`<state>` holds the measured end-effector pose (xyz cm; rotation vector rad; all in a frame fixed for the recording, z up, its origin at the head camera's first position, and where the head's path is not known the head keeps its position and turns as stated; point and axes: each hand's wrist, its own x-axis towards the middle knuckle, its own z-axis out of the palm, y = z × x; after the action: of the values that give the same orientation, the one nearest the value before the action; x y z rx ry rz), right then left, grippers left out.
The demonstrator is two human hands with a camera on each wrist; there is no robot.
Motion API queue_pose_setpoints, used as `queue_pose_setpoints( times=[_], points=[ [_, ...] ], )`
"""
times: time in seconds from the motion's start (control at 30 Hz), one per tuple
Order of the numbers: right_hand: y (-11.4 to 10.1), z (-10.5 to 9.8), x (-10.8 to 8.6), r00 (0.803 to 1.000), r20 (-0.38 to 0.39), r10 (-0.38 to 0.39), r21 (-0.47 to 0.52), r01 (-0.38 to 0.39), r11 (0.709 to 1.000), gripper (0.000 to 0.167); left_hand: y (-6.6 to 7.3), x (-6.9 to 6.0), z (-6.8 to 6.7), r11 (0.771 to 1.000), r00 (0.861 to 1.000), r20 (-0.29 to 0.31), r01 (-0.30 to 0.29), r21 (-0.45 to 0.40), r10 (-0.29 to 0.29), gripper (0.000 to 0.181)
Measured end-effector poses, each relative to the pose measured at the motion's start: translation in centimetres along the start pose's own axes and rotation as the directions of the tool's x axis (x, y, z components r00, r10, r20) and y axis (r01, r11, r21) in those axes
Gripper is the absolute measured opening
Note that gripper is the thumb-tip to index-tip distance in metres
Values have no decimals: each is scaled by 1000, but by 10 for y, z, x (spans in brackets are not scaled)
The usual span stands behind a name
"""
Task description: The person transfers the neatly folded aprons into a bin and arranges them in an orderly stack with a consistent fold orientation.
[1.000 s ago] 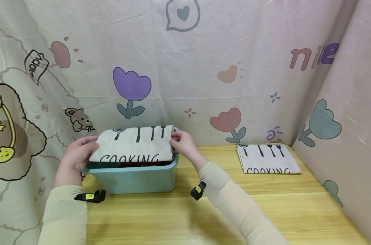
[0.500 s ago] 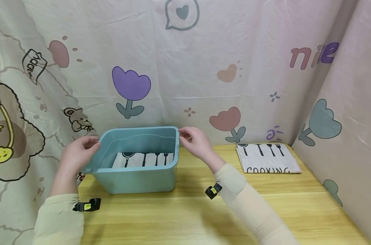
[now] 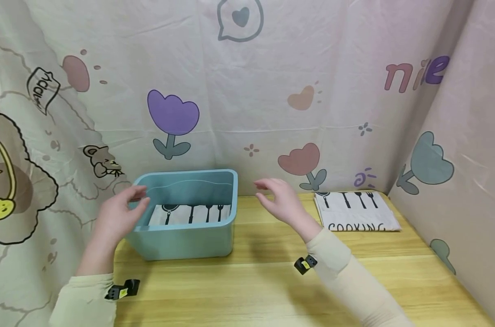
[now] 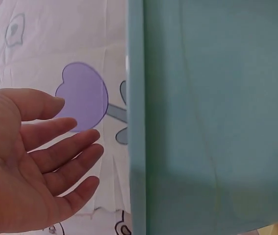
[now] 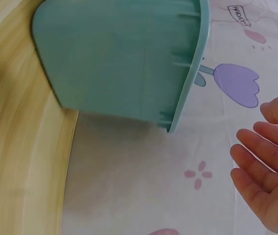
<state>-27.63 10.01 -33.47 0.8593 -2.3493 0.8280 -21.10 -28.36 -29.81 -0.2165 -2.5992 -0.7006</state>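
On the left of the table stands a blue-green plastic bin (image 3: 182,243). Inside it lies a folded white cloth printed with dark kitchen utensils (image 3: 199,214); its lower part is hidden by the bin's front wall. My left hand (image 3: 118,215) hovers by the bin's left end with relaxed fingers and holds nothing; the left wrist view shows its palm and spread fingers (image 4: 75,152). Away from the bin's right end, my right hand (image 3: 282,202) is in the air, fingers loosely bent and holding nothing.
A second folded white cloth (image 3: 358,213), with utensils and the word COOKING on it, lies at the table's right rear. The wooden table (image 3: 215,286) meets a patterned curtain (image 3: 239,91) at the back and both sides.
The printed cloth held between both hands has gone down into the bin and been released. My right hand has moved right, away from the bin; my left hand has shifted slightly right and nearer.
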Motion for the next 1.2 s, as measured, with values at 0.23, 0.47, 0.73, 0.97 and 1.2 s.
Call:
queue_pose_setpoints(
  times=[0.23, 0.47, 0.73, 0.97, 1.2],
  points=[
    [9, -6, -17, 1000, 1, 8, -66, -8, 998, 31, 8, -6, 16, 995, 994, -40, -99, 21, 100, 41],
    [15, -12, -29, 1000, 12, 20, -88, -19, 996, 31, 15, -9, 32, 979, 976, -82, -196, 51, 199, 42],
    [24, -18, -41, 1000, 3, -26, -117, 26, 993, 33, 31, -14, 49, 973, 970, -82, -227, 50, 230, 48],
    [36, -23, -57, 999, -26, -46, -165, 41, 986, 36, 51, -18, 63, 957, 954, -75, -288, 24, 289, 53],
    [51, -32, -73, 999, -49, 3, -171, -11, 985, 39, 67, -21, 79, 908, 903, -104, -419, 11, 418, 56]
  ],
)
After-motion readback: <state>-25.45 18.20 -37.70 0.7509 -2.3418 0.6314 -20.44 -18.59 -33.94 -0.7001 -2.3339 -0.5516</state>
